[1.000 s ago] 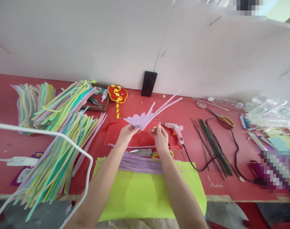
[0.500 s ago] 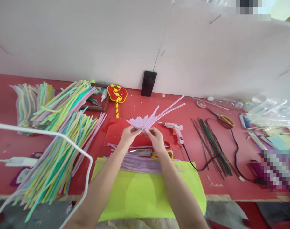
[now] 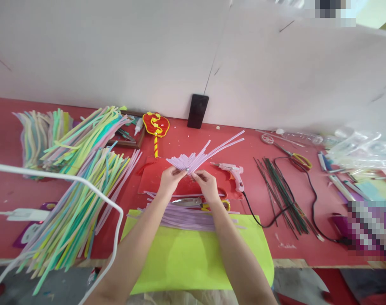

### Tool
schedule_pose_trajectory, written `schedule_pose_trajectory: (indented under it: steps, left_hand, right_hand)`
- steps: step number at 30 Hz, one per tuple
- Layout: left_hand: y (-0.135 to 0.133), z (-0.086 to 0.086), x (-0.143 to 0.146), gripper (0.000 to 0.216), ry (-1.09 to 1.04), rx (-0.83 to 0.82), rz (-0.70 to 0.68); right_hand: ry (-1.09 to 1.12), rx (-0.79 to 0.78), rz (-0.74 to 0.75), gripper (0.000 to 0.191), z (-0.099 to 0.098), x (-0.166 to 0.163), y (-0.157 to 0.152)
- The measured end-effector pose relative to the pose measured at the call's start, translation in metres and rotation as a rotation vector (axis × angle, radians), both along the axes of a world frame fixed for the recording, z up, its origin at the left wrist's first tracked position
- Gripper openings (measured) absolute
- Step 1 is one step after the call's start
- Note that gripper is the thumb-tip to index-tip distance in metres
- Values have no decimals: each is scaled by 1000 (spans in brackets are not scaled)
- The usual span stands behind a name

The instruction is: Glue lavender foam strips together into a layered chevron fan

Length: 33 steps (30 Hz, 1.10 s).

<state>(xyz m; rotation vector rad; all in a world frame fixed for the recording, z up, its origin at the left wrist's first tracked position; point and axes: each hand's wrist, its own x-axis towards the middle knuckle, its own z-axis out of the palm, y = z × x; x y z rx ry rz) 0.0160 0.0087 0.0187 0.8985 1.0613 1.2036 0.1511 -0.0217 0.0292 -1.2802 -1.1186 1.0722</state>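
A fan of woven lilac strips (image 3: 193, 160) is held up over a red sheet (image 3: 155, 178), with long loose ends pointing up to the right. My left hand (image 3: 169, 180) pinches the fan's lower left edge. My right hand (image 3: 205, 185) pinches its bottom point from the right. Both hands meet at the fan's base. A pile of loose lilac strips (image 3: 186, 218) lies just under my wrists, on the far edge of a lime green sheet (image 3: 193, 258).
A pink glue gun (image 3: 234, 173) with a black cord lies right of my hands. Scissors (image 3: 196, 203) rest below them. Pastel strip heaps (image 3: 75, 190) fill the left. Green wire stems (image 3: 283, 195), another pair of scissors (image 3: 291, 156), a black phone (image 3: 197, 111) and a red-yellow ornament (image 3: 155, 126) sit further back.
My right hand has come left from near the glue gun and closed on the base of the lilac fan. The fan's long ends shifted slightly.
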Motion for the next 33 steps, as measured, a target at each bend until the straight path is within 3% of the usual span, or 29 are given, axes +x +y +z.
schedule_pose_trajectory:
  steps: [8, 13, 20, 33]
  left_hand:
    - [-3, 4, 6, 43, -103, -92, 61]
    - [-5, 6, 7, 40, -8, -86, 123]
    - [-14, 10, 16, 32, -10, -76, 189]
    - [-18, 7, 24, 36, -168, -127, 233]
  right_hand:
    - [33, -9, 28, 24, -2, -1, 1]
    - [40, 10, 46, 27, -6, -1, 0]
    - [-468, 234, -76, 15, -10, -8, -6]
    - [-790, 367, -175, 17, -11, -14, -10]
